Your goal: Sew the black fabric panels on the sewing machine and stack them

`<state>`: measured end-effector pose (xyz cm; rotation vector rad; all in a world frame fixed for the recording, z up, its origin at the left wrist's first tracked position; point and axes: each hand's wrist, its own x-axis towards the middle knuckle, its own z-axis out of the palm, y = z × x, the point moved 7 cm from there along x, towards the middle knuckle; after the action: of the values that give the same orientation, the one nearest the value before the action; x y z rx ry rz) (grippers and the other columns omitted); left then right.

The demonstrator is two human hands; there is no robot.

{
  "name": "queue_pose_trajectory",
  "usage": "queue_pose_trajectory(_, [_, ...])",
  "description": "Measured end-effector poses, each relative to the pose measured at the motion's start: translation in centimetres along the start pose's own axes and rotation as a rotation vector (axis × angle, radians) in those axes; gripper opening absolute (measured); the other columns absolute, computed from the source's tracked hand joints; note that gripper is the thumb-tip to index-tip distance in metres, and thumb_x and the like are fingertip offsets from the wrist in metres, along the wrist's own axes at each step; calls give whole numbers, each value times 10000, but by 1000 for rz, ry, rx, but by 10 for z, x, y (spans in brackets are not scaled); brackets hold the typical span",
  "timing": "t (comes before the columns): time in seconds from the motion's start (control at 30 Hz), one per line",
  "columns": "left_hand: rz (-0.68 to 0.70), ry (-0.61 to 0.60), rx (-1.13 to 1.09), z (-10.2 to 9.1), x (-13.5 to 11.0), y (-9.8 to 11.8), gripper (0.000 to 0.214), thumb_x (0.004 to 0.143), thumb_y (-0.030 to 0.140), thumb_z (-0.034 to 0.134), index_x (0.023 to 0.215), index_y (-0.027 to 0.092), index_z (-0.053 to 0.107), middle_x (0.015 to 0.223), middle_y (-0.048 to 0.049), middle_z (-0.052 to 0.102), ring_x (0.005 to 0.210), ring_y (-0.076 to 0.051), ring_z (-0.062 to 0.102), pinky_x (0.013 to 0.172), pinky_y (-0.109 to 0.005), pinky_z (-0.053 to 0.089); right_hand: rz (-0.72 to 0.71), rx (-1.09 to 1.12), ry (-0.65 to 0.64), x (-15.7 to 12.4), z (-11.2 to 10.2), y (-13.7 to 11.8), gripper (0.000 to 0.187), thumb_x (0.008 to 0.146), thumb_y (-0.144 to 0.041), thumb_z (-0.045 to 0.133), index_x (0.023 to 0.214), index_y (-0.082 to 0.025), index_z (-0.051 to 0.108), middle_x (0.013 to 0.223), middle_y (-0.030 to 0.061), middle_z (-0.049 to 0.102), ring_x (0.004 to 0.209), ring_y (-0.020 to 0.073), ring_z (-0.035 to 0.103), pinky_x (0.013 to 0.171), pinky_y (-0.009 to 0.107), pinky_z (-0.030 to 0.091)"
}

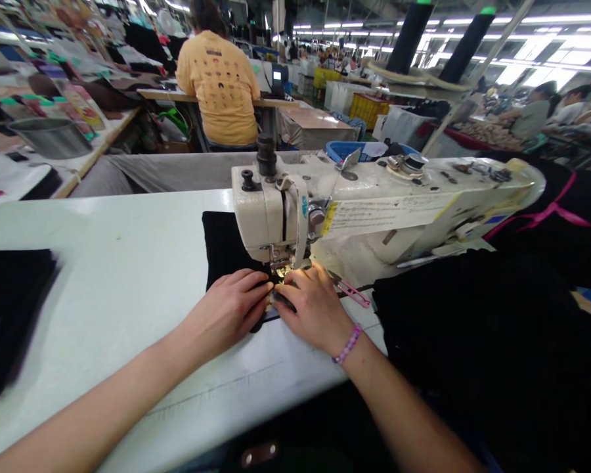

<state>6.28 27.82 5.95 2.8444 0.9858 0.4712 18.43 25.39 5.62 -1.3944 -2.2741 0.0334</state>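
A piece of black cloth (pixel 221 244) lies on the white sewing table, partly under the head of an industrial sewing machine (pixel 262 220). My left hand (pixel 236 299) has its fingers bent and pressed together on the cloth, just left of the lit needle area (pixel 282 269). Right beside the presser foot, my right hand (pixel 315 303) pinches the cloth's near edge, its fingertips almost meeting those of the left. The hands cover most of the cloth edge and the stitching spot. Pink-handled thread snips (pixel 353 292) rest to the right of my right hand.
Folded black cloth (pixel 10 315) lies at the table's left. A large black fabric heap (pixel 473 341) borders the right side. Behind the machine stand a blue basket (pixel 342 150) and two dark thread cones (pixel 408 38). A person in a yellow shirt (pixel 221 85) sits ahead.
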Motion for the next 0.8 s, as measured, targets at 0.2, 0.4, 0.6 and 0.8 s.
queue_pose_trajectory(0.2, [-3, -27, 14, -2, 13, -15, 324, 999, 309, 441, 1119, 207, 725, 1162, -106, 687, 1080, -243, 621, 932, -418, 533, 25, -12, 8, 1, -2, -1, 136, 928, -310, 677, 1010, -208, 712, 1056, 70, 661, 1052, 254, 536, 1120, 529, 334])
queue_pose_trajectory(0.4, [-19, -6, 58, 0, 11, -20, 346, 1006, 308, 432, 1163, 178, 712, 1212, -117, 679, 1094, -256, 604, 934, -436, 517, 67, 79, 53, -32, -5, -15, 216, 915, -304, 688, 1097, -188, 683, 1119, 93, 649, 1102, 270, 541, 1096, 530, 378])
queue_pose_trajectory(0.6, [-92, 70, 65, 4, 1, -21, 370, 1014, 337, 423, 1240, 193, 677, 1314, -117, 640, 1224, -260, 567, 1084, -485, 431, 3, 150, 111, -64, -14, -46, 179, 933, -232, 648, 1108, -196, 649, 1140, 81, 669, 1054, 247, 583, 1038, 477, 423])
queue_pose_trajectory(0.8, [-454, -5, 194, 16, -6, -36, 650, 985, 496, 453, 1493, 91, 426, 1589, -208, 371, 1485, -407, 281, 1174, -626, 230, 65, -51, 353, -95, -82, -32, 211, 979, -169, 538, 1171, -188, 623, 1127, 101, 674, 1016, 248, 606, 929, 433, 452])
